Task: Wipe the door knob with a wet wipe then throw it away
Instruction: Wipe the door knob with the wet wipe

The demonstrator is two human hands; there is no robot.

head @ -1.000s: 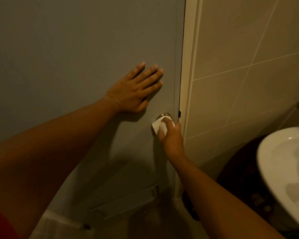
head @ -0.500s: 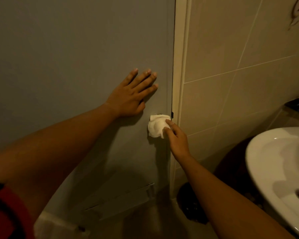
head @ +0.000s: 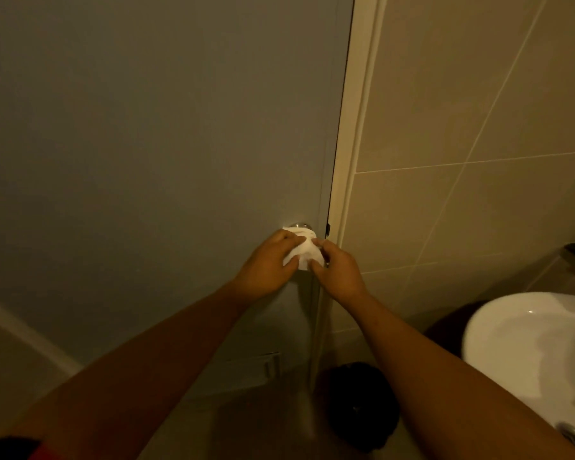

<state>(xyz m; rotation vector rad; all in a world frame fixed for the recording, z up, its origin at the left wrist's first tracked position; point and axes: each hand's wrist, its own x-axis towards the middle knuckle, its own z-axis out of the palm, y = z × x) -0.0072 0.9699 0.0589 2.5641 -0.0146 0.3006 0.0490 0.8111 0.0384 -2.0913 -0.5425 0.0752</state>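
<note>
Two hands worked a wet wipe (head: pixel 302 248) over a bathroom door knob (head: pixel 298 226).

The left hand (head: pixel 267 263) and the right hand (head: pixel 336 267) met at the knob on the grey door (head: pixel 163 144), fingers of both curled onto the white wipe, which was draped over the front of the knob so that only a sliver of metal showed above it. The door stood shut against its pale frame (head: pixel 352 144), with a white sink (head: pixel 512 346) to the right and a dark bin (head: pixel 359 403) on the floor below. With the wipe bunched and pinched from two sides, it seemed liable to slide off the rounded metal, or to leave the knob's underside and neck untouched. A slip could also have dropped it short of the bin.
</note>
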